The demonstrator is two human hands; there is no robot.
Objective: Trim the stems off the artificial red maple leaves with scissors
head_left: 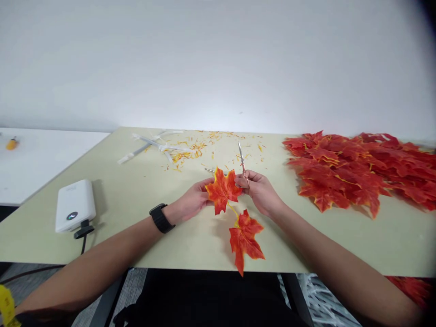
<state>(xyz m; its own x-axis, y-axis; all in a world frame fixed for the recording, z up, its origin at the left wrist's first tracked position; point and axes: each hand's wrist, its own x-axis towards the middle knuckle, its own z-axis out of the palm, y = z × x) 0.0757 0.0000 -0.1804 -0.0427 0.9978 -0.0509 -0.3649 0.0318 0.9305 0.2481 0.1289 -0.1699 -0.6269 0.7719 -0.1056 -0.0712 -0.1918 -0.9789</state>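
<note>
Lower leaf [245, 239] — scissors' [243, 166] handles hidden in right hand [260, 190].

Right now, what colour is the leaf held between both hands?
Red-orange with yellow edges, the leaf shows best in the head view.

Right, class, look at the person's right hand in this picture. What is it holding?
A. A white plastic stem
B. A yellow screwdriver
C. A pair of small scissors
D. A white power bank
C: the right hand grips a pair of small scissors, blades pointing up and away, beside the red-orange leaf pinched in the left hand.
</note>
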